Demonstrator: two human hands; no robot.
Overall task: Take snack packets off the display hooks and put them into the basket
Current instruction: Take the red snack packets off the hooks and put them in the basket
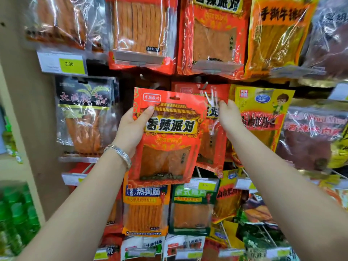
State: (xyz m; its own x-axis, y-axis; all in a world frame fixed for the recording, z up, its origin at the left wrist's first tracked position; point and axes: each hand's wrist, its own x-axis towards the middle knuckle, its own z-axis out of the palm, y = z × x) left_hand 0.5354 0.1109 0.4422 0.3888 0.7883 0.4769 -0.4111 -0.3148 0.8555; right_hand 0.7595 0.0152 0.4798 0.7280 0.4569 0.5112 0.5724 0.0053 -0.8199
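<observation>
My left hand (134, 127) grips a red snack packet (167, 136) by its left edge, thumb on the front, and holds it free in front of the display. Behind it and to the right a second red packet (212, 129) of the same kind hangs on a hook (204, 85). My right hand (230, 115) touches that hanging packet near its top right edge; whether the fingers pinch it is unclear. No basket is in view.
Rows of hanging snack packets fill the wall: a black packet (84, 113) at left, a yellow one (263, 117) at right, more above and below. A price tag reading 2.00 (68, 64) sits at upper left. Green bottles (17, 215) stand on a shelf at lower left.
</observation>
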